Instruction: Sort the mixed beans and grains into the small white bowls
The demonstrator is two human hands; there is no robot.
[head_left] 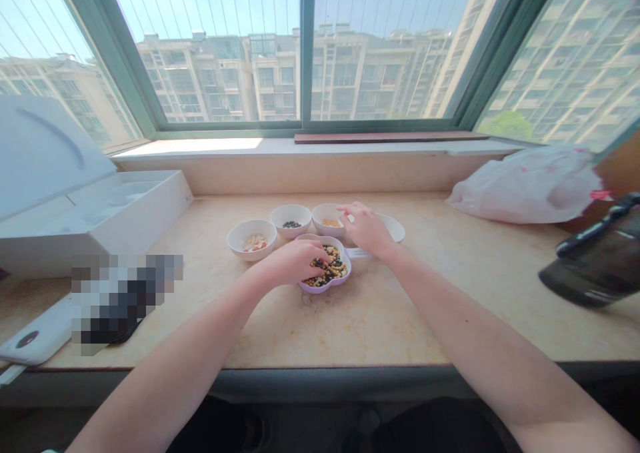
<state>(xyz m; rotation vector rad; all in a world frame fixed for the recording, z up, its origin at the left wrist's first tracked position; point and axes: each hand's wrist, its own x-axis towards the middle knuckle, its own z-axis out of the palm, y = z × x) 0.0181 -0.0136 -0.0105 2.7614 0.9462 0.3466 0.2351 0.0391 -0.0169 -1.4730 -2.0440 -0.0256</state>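
A lilac-rimmed, lobed bowl (325,288) holds a mix of dark and yellow beans (334,261). My left hand (296,261) reaches into it from the left, thumb and forefinger apart among the beans; whether a bean is between them is too small to see. Over the right rim of a white bowl (323,211) with yellow beans (331,223) is my right hand (367,227), its fingers bent and tips apart, with nothing visible in them. Beside that stands a white bowl (291,211) of black beans (291,225). Further left, another white bowl (250,255) contains pale and reddish pieces (255,243).
A white dish (395,228) lies partly behind my right hand. An open white box (145,206) and a blurred-out dark object (127,306) are at the left. On the right are a plastic bag (525,185) and a dark bottle (595,259). The counter ends at its front edge (340,366).
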